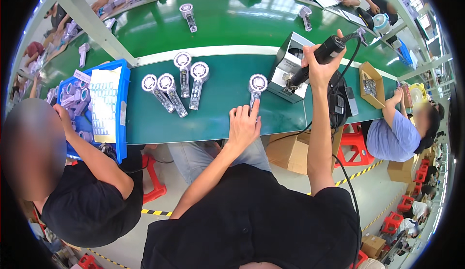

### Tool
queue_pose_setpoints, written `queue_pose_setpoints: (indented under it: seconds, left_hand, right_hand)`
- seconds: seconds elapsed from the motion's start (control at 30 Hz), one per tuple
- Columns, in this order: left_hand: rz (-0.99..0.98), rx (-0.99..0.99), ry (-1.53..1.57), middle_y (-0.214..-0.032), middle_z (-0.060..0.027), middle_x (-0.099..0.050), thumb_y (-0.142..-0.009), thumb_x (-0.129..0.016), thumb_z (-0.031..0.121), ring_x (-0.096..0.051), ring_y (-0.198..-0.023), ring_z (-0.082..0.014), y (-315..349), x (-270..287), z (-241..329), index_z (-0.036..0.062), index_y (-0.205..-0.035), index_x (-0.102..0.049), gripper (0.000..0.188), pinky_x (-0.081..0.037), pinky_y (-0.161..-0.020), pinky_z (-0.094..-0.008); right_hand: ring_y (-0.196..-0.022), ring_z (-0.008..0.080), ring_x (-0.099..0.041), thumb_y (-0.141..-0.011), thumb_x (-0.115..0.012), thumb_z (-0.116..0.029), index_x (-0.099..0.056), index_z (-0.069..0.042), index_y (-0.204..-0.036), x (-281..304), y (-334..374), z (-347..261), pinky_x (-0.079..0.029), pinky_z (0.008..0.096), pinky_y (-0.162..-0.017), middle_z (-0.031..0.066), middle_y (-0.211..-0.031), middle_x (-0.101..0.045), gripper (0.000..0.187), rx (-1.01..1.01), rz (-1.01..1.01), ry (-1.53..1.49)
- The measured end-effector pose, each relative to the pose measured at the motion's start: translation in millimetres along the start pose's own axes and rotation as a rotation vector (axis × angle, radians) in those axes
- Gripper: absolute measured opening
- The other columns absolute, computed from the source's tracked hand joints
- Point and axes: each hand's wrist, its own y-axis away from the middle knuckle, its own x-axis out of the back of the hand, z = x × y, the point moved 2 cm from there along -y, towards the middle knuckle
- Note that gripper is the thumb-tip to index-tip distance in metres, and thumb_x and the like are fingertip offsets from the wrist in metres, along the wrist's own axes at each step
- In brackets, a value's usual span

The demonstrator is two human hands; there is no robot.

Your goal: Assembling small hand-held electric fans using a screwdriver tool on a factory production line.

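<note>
My right hand (317,68) is wrapped round a black electric screwdriver (329,49), tilted so its bit points down and left. The bit end is at the front of a silver screw feeder box (289,65); whether a screw sits on it is too small to tell. My left hand (243,128) rests at the bench's near edge, its fingers on the handle end of a handheld fan (257,84) that lies flat. This fan has a round white ringed head and an uncovered handle with inner parts showing. Several similar handheld fans (166,82) lie to the left.
A blue bin (123,107) with purple-white parts and a sheet stands left, beside a seated co-worker (92,172). A cardboard box (371,86) of small parts is at the right. Beyond the white rail, a green conveyor (232,19) carries more fans. The screwdriver's cable (357,51) hangs by my right arm.
</note>
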Motion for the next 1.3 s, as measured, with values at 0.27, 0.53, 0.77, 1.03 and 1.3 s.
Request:
queue_pose_setpoints:
  seconds: [0.27,0.53,0.77,1.03,1.3]
  left_hand:
    - [-0.003,-0.002,-0.018,-0.094,-0.0127,-0.054,-0.082,-0.068,0.013,-0.052,-0.091,-0.0282,0.4,0.8,-1.1,0.0,-0.137,-0.052,0.059,-0.039,-0.086,-0.0435]
    - [0.0,0.008,-0.015,-0.094,-0.0126,-0.053,-0.082,-0.069,0.014,-0.052,-0.09,-0.0285,-1.0,0.6,-0.2,0.0023,-0.137,-0.051,0.059,-0.039,-0.086,-0.0443]
    - [0.007,0.005,-0.01,-0.094,-0.0129,-0.052,-0.082,-0.068,0.013,-0.052,-0.091,-0.0284,0.0,1.3,-1.5,0.0008,-0.138,-0.05,0.06,-0.039,-0.086,-0.045]
    - [-0.006,0.008,0.012,-0.094,-0.0129,-0.052,-0.081,-0.069,0.013,-0.051,-0.09,-0.0288,-0.8,4.1,-1.8,-0.0006,-0.138,-0.049,0.061,-0.039,-0.085,-0.0452]
    - [-0.064,-0.006,0.06,-0.095,-0.0132,-0.052,-0.077,-0.071,0.014,-0.052,-0.092,-0.0295,-5.9,15.4,3.2,0.0001,-0.139,-0.048,0.067,-0.039,-0.085,-0.0453]
  right_hand:
    - [-0.049,0.0138,-0.056,-0.083,-0.07,0.009,-0.017,-0.01,-0.151,-25.6,28.9,-3.9,-0.048,0.0262,-0.048,0.0065,-0.069,-0.06,0.089,-0.134,0.031,-0.182]
    - [-0.059,0.0088,-0.056,-0.078,-0.075,0.007,-0.022,-0.004,-0.147,-73.3,57.7,5.9,-0.045,0.0211,-0.055,0.0033,-0.073,-0.058,0.088,0.104,-0.137,-0.146]
    - [-0.059,0.0079,-0.055,-0.077,-0.077,0.005,-0.027,-0.002,-0.144,-81.3,63.0,15.3,-0.043,0.021,-0.053,0.0033,-0.073,-0.058,0.084,0.088,-0.175,-0.149]
    - [-0.058,0.0088,-0.055,-0.078,-0.073,0.008,-0.03,0.0,-0.142,-83.4,70.3,24.3,-0.043,0.0215,-0.053,0.0038,-0.071,-0.057,0.077,0.065,-0.188,-0.183]
    - [-0.058,0.0083,-0.054,-0.078,-0.076,0.007,-0.03,-0.001,-0.142,-80.4,73.0,20.6,-0.043,0.0211,-0.054,0.0028,-0.07,-0.056,0.079,0.161,-0.204,-0.139]
